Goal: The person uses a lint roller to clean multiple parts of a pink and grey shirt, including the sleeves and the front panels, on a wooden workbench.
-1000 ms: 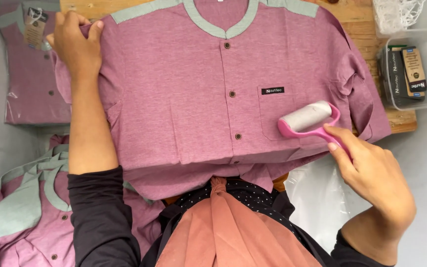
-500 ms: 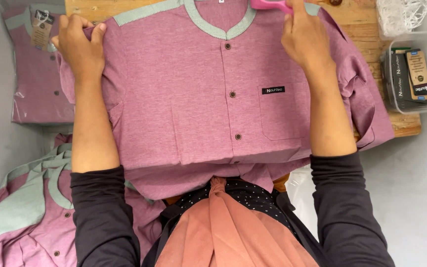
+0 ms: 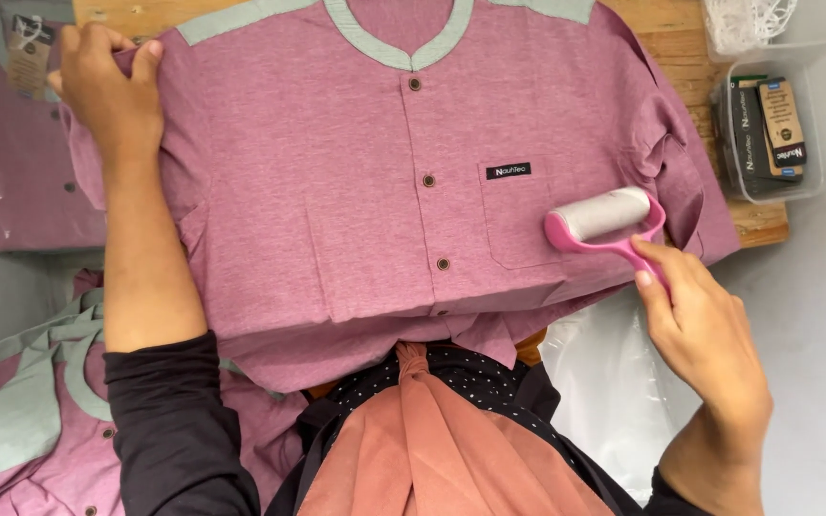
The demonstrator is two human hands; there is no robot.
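A mauve button-front shirt (image 3: 336, 182) with a pale green collar and shoulder trim lies flat on a wooden table (image 3: 757, 222), its chest pocket on the right. My left hand (image 3: 107, 91) grips the shirt's upper left shoulder and pins it down. My right hand (image 3: 705, 334) holds the pink handle of a lint roller (image 3: 604, 218), whose white roll rests on the shirt just right of the pocket, near the right sleeve.
A bagged folded shirt (image 3: 21, 143) lies at the upper left. More mauve shirts (image 3: 21, 420) are heaped at the lower left. Clear plastic tubs, one with tags (image 3: 767, 129) and one with white string (image 3: 748, 24), stand at the right. A clear plastic bag (image 3: 614, 392) hangs below the table edge.
My right hand swept the lint roller from the lower right of the shirt up to the collar and back down beside the pocket. My left hand kept its grip on the shoulder.
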